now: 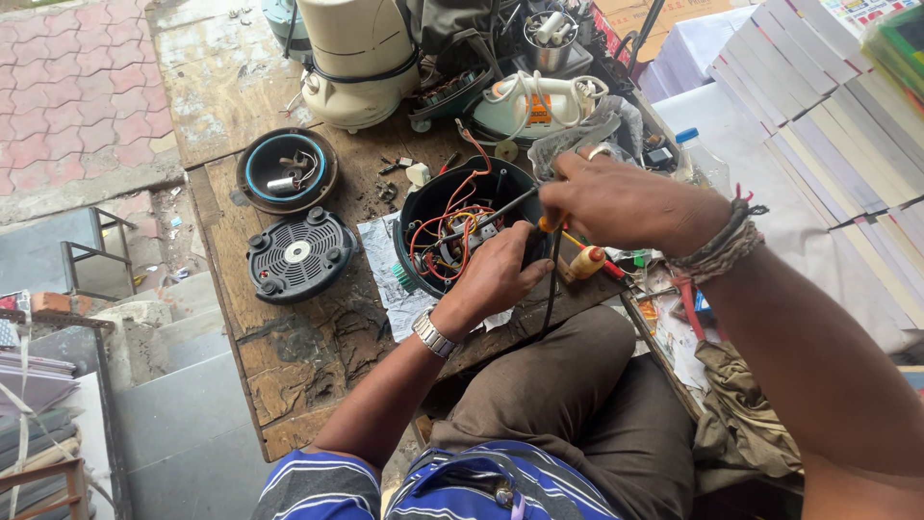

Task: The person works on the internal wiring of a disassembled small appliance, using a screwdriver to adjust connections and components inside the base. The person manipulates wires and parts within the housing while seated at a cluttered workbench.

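While the person sat at the worn wooden workbench [289, 356], both hands were at the round black plastic appliance housing [423, 207], which lay open side up near the bench's front edge w/ red and orange wires [452, 217] showing inside. The left hand [496, 274] was curled over the housing's near rim, fingers bent round it, steadying it; a metal watch [433, 334] sat on that wrist. The right hand [616, 197] was closed round a screwdriver w/ an orange handle [551, 222], its long dark shaft [481, 214] angled down-left into the housing among the wires. A braided thread band [717, 248] wrapped the right wrist.

A dark cable [551, 279] hung from near the right hand over the bench edge, & a 2nd orange-handled tool [587, 260] lay just beside the housing on the right. Left of the housing lay a black vented round cover [298, 252], & behind that a shallow black round base w/ a blue ring [286, 169]. At the back stood a cream-coloured appliance body [358, 58] & a white clothes iron [529, 101]. Stacked white books [828, 106] filled the right side.
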